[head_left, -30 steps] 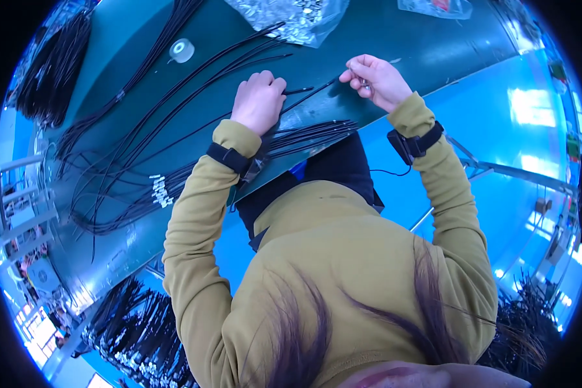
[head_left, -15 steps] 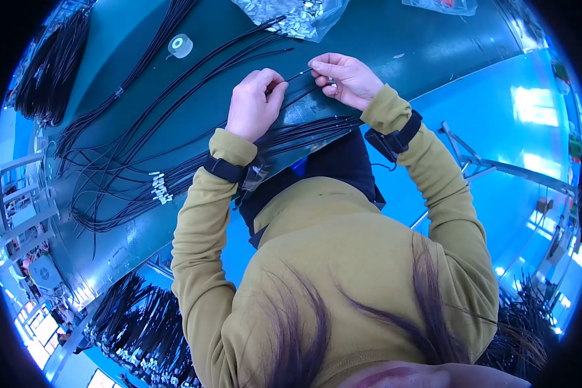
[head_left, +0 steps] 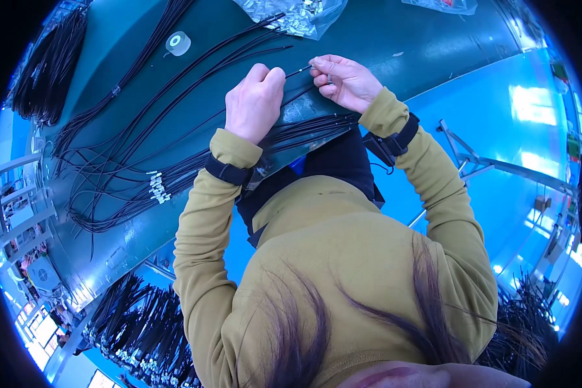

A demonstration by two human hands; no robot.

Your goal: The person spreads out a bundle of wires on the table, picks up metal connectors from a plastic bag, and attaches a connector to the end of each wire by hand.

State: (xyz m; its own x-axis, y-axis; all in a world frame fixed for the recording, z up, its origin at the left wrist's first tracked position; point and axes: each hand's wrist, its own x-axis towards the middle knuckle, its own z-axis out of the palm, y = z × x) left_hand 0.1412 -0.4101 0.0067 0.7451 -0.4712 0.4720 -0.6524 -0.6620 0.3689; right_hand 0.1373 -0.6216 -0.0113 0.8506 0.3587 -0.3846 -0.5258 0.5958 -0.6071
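A thin black cable (head_left: 295, 73) runs between my two hands above the green table. My left hand (head_left: 255, 100) is closed around it a little behind its end. With thumb and forefinger my right hand (head_left: 346, 80) pinches the cable's tip, where a small light-coloured piece shows. Another small shiny piece sits among the curled fingers of that hand, too small to name. Below my hands a bundle of black cables (head_left: 310, 129) lies along the table's near edge. More loose black cables (head_left: 204, 76) stretch across the table to the left of my left hand.
A clear bag of small metal parts (head_left: 297, 16) lies at the far side of the table (head_left: 394, 71). A roll of clear tape (head_left: 178, 43) stands left of it. White tags (head_left: 158, 187) wrap some cables. Thick black cable bundles (head_left: 48, 71) hang at far left.
My left hand has turned slightly, its knuckles now more upward, and has moved a little along the cable. The right hand keeps its pinch, almost in place.
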